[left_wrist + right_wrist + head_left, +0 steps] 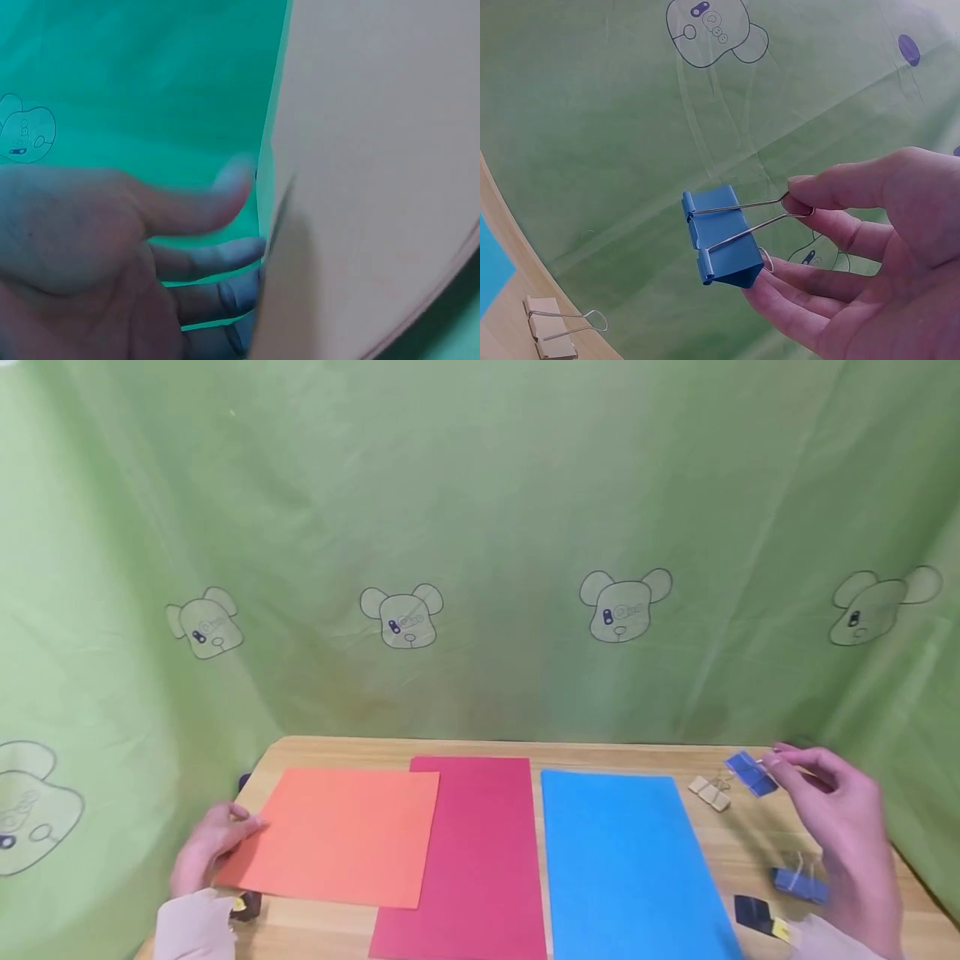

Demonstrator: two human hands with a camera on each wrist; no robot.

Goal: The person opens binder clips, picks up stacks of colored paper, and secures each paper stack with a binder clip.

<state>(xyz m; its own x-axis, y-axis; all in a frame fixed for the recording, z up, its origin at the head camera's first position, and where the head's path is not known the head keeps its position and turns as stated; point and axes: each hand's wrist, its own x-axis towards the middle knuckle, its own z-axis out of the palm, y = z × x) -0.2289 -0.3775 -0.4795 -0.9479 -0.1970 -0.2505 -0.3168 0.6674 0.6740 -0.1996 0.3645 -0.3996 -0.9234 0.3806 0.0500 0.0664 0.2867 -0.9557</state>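
Orange paper (337, 835) lies at the left, overlapping a sheet of dark red paper (480, 860). My left hand (213, 839) is at the orange paper's left edge. In the left wrist view its thumb stands raised, while the extended fingers (217, 296) reach the paper's edge, their tips hidden there. My right hand (843, 818), up at the right, pinches a blue binder clip (724, 232) by a wire handle between thumb and forefinger. The other fingers of that hand are bent loosely beneath the clip.
Blue paper (630, 868) lies right of the red paper. Beside it on the wooden table (345, 750) sit a beige binder clip (708, 793) and another blue binder clip (801, 885). A green curtain (495, 527) with bear heads hangs behind and along both sides.
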